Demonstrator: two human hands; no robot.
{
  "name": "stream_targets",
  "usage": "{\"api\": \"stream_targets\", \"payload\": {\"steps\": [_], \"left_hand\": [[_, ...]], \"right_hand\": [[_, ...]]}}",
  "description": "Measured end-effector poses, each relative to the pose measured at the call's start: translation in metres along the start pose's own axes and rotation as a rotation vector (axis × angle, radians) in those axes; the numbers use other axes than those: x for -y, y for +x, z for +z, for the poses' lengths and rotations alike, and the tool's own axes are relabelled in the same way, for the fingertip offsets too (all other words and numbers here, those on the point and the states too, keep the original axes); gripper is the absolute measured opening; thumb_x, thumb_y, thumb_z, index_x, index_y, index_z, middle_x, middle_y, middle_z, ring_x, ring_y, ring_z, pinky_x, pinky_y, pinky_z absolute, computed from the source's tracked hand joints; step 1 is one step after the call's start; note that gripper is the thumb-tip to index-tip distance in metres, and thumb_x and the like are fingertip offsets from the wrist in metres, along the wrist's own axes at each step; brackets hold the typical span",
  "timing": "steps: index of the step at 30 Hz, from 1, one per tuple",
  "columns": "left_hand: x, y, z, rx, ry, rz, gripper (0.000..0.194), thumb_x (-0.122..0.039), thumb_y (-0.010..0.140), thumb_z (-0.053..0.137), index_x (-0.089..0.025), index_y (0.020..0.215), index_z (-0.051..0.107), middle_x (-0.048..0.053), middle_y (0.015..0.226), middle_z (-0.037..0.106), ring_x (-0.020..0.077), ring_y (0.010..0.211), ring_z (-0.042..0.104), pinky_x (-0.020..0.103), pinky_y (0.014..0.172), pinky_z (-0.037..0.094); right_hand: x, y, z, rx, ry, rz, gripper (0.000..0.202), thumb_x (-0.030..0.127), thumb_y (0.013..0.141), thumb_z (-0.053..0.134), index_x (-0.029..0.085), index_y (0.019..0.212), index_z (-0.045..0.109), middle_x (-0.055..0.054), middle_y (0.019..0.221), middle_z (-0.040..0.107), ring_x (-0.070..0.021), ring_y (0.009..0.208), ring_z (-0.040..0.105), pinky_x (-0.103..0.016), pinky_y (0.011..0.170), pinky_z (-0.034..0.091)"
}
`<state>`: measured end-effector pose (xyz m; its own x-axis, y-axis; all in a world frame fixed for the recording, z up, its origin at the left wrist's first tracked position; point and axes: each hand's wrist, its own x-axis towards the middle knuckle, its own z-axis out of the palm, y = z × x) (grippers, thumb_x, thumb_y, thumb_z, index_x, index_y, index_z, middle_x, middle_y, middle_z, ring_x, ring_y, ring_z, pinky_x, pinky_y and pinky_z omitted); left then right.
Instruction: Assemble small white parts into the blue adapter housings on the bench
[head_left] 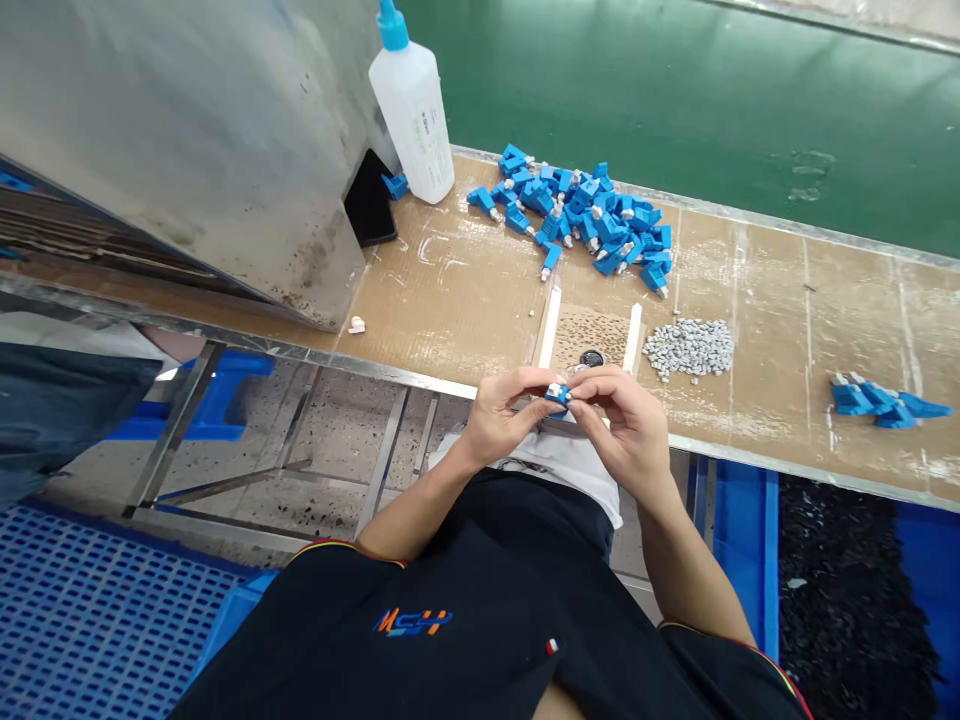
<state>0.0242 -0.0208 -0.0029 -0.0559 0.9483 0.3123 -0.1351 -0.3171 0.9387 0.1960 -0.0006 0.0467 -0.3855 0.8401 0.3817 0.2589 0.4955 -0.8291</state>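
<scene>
Between my two hands, at the table's front edge, is a small blue plastic part (pixel 557 394) with a white piece on it. My left hand (pixel 510 410) pinches it from the left with thumb and forefinger. From the right, my right hand (pixel 622 425) closes its fingertips on the same part; whether a smaller piece is in them I cannot make out. Just beyond my fingers lies a small round black item (pixel 592 358) on a cardboard patch (pixel 592 330) with dark specks, bordered by white strips. To its right is a pile of small grey pieces (pixel 690 348).
A heap of blue parts with white ends (pixel 577 215) lies at the back, beside a white bottle (pixel 416 120). Several more blue parts (pixel 885 402) lie at right. A metal box (pixel 225 140) stands at left. Below right is a blue bin (pixel 742 540) with black pieces.
</scene>
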Motion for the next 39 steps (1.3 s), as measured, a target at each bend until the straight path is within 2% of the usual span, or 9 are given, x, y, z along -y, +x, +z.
{"api": "stream_targets", "payload": {"steps": [7, 18, 21, 25, 27, 29, 32, 35, 39], "left_hand": [[-0.020, -0.003, 0.018, -0.025, -0.136, -0.312, 0.045, -0.049, 0.090, 0.078, -0.019, 0.123, 0.073, 0.012, 0.122, 0.080, 0.0242, 0.114, 0.077, 0.033, 0.099, 0.063], [-0.014, 0.012, 0.026, -0.034, 0.075, -0.191, 0.036, -0.048, 0.099, 0.064, -0.016, 0.114, 0.071, 0.008, 0.099, 0.081, 0.0184, 0.086, 0.079, 0.026, 0.079, 0.064], [-0.008, 0.024, 0.025, 0.090, 0.113, -0.223, 0.044, -0.052, 0.097, 0.066, -0.016, 0.122, 0.071, 0.009, 0.096, 0.081, 0.0207, 0.087, 0.079, 0.030, 0.080, 0.063], [0.008, 0.082, 0.005, 0.454, 0.262, -0.127, 0.044, -0.045, 0.096, 0.068, -0.022, 0.133, 0.068, 0.014, 0.119, 0.078, 0.0237, 0.095, 0.077, 0.037, 0.082, 0.063], [0.022, 0.123, -0.009, 0.437, 0.531, 0.031, 0.028, -0.027, 0.100, 0.059, -0.022, 0.124, 0.072, 0.014, 0.127, 0.075, 0.0245, 0.105, 0.074, 0.045, 0.097, 0.059], [0.039, 0.160, -0.021, 0.453, 0.817, 0.140, 0.033, -0.009, 0.094, 0.054, -0.022, 0.116, 0.073, 0.014, 0.138, 0.069, 0.0284, 0.123, 0.065, 0.055, 0.112, 0.049], [0.057, 0.192, -0.032, 0.562, 1.104, 0.197, 0.036, 0.000, 0.088, 0.047, -0.020, 0.104, 0.073, 0.017, 0.133, 0.067, 0.0325, 0.126, 0.059, 0.057, 0.112, 0.047], [0.061, 0.200, -0.037, 0.599, 1.231, 0.207, 0.032, -0.003, 0.091, 0.044, -0.019, 0.100, 0.071, 0.018, 0.120, 0.067, 0.0330, 0.118, 0.060, 0.052, 0.105, 0.051], [0.044, 0.188, -0.046, 0.509, 1.239, 0.153, 0.026, -0.006, 0.091, 0.045, -0.018, 0.093, 0.069, 0.018, 0.117, 0.067, 0.0327, 0.109, 0.063, 0.049, 0.097, 0.053]], "right_hand": [[-0.010, -0.012, 0.019, -0.148, -0.086, 0.019, 0.010, 0.027, 0.097, 0.066, 0.024, 0.106, 0.064, -0.007, 0.101, 0.072, -0.0165, 0.074, 0.066, -0.031, 0.064, 0.060], [-0.015, -0.010, 0.045, -0.400, -0.257, -0.054, 0.034, 0.022, 0.099, 0.062, 0.027, 0.132, 0.053, -0.007, 0.106, 0.074, -0.0179, 0.080, 0.072, -0.031, 0.069, 0.062], [-0.021, -0.012, 0.039, -0.392, -0.297, 0.039, 0.035, 0.026, 0.099, 0.061, 0.025, 0.133, 0.053, -0.006, 0.101, 0.074, -0.0172, 0.072, 0.068, -0.032, 0.067, 0.060], [-0.051, -0.023, -0.020, -0.437, -0.472, 0.135, 0.042, 0.033, 0.094, 0.064, 0.023, 0.134, 0.054, -0.005, 0.098, 0.073, -0.0180, 0.067, 0.062, -0.033, 0.062, 0.054], [-0.077, -0.033, -0.076, -0.524, -0.666, 0.188, 0.038, 0.035, 0.091, 0.065, 0.022, 0.126, 0.058, -0.005, 0.093, 0.072, -0.0196, 0.067, 0.060, -0.035, 0.062, 0.049], [-0.104, -0.045, -0.137, -0.598, -0.860, 0.199, 0.028, 0.036, 0.091, 0.064, 0.022, 0.114, 0.060, -0.007, 0.085, 0.070, -0.0213, 0.065, 0.056, -0.036, 0.061, 0.043], [-0.128, -0.058, -0.203, -0.608, -0.993, 0.147, 0.018, 0.041, 0.090, 0.068, 0.027, 0.092, 0.057, -0.008, 0.070, 0.062, -0.0233, 0.063, 0.049, -0.041, 0.061, 0.036], [-0.127, -0.061, -0.212, -0.593, -0.986, 0.197, 0.021, 0.046, 0.091, 0.062, 0.027, 0.089, 0.055, -0.013, 0.082, 0.064, -0.0288, 0.076, 0.056, -0.045, 0.072, 0.042], [-0.110, -0.055, -0.165, -0.361, -0.757, 0.409, 0.025, 0.047, 0.087, 0.055, 0.023, 0.087, 0.060, -0.011, 0.085, 0.068, -0.0271, 0.074, 0.061, -0.044, 0.071, 0.050]]}}
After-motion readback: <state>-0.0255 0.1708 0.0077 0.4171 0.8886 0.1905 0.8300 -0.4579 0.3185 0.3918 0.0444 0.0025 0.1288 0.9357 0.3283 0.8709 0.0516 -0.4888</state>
